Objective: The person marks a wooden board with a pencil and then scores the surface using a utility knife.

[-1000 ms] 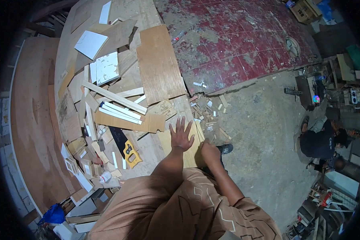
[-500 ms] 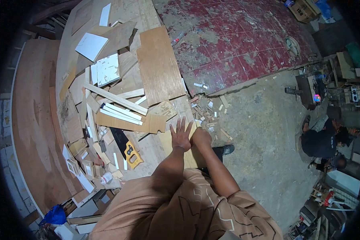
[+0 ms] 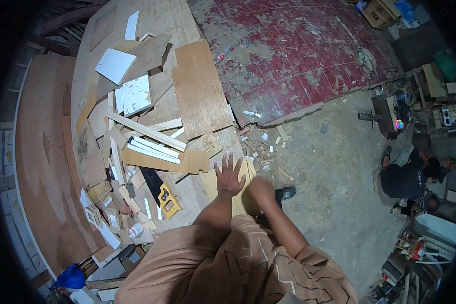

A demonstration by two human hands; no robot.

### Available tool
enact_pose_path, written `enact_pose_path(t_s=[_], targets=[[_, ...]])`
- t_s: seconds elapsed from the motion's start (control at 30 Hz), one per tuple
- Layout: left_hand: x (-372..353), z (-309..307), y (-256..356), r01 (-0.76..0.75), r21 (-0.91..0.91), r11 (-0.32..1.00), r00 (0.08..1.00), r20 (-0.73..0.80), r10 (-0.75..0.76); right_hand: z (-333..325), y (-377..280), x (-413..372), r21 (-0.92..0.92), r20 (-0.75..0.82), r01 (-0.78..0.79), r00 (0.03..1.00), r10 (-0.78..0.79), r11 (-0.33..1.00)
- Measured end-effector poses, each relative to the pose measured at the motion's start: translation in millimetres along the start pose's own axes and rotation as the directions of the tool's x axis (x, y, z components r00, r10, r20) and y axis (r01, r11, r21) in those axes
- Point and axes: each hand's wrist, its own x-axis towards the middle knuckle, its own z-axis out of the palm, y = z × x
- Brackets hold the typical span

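Observation:
My left hand [image 3: 230, 177] lies flat with spread fingers on a pale wooden board [image 3: 242, 201] at the near edge of the worktable. Beside that board's right edge, my right hand [image 3: 261, 190] is closed in a fist, slightly blurred. Whatever it may hold is hidden beneath the fingers. To the left rests a handsaw [image 3: 164, 196] with a yellow handle and dark blade. A brown plywood panel [image 3: 200, 91] lies beyond my hands, close to a thin tan board [image 3: 190, 161] carrying narrow white strips [image 3: 153, 150].
White-faced panels [image 3: 115, 66] and loose wood strips [image 3: 147, 130] cover the table's left. Wood offcuts [image 3: 258, 149] litter the floor below a raised red tiled area [image 3: 309, 61]. A person in dark clothing [image 3: 403, 177] crouches at the far right, near tools and scrap.
My right hand has shifted slightly right and toward me along the board's edge, still closed. My left hand stays flat on the board. The view has tilted a little.

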Motion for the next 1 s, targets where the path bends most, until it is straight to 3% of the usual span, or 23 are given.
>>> enact_pose_path(t_s=[0.03,0.1,0.17,0.23,0.3,0.37,0.5,0.67,0.73,0.87,0.93,1.0], targets=[[-1,1,0,0.003,0.011,1.000,1.000,0.006,-0.003,5,-4,23,0.005,-0.017,0.040,0.999,-0.040,0.999],[0,-12,6,0.020,0.086,0.996,0.995,0.098,-0.029,3,-14,55,-0.092,0.153,0.046,0.988,-0.032,0.995],[0,-17,6,0.025,0.164,0.986,0.981,0.186,-0.056,10,-15,53,-0.065,0.132,0.028,0.991,-0.019,0.998],[0,-12,5,0.024,0.033,0.999,0.994,0.108,-0.027,19,-7,38,-0.040,0.106,-0.001,0.994,0.005,0.999],[0,-1,1,0.003,0.007,1.000,1.000,0.030,-0.003,30,8,9,0.035,-0.031,-0.031,0.999,0.032,0.999],[-1,1,-1,-0.017,-0.020,1.000,0.999,-0.040,0.016,3,8,-38,0.011,0.088,-0.077,0.993,0.076,0.997],[-3,-1,0,-0.003,-0.001,1.000,1.000,0.001,0.003,-38,1,-78,-0.034,0.108,-0.105,0.988,0.108,0.994],[-2,-3,1,-0.018,-0.010,1.000,0.999,-0.043,0.018,-11,-6,20,-0.063,0.119,0.062,0.991,-0.054,0.996],[-1,-14,3,-0.005,0.062,0.998,0.997,0.083,0.000,3,-13,61,-0.155,0.214,0.116,0.974,-0.081,0.981],[0,-10,3,-0.007,0.122,0.993,0.993,0.118,-0.007,29,-5,70,-0.090,0.103,0.031,0.994,-0.021,0.995],[-2,-1,0,-0.026,-0.045,0.999,0.998,-0.066,0.023,35,7,54,0.013,-0.088,0.002,0.996,-0.001,1.000],[-1,-3,2,-0.016,-0.043,0.999,0.999,-0.029,0.015,30,11,43,0.016,-0.052,0.004,0.999,-0.003,1.000]])
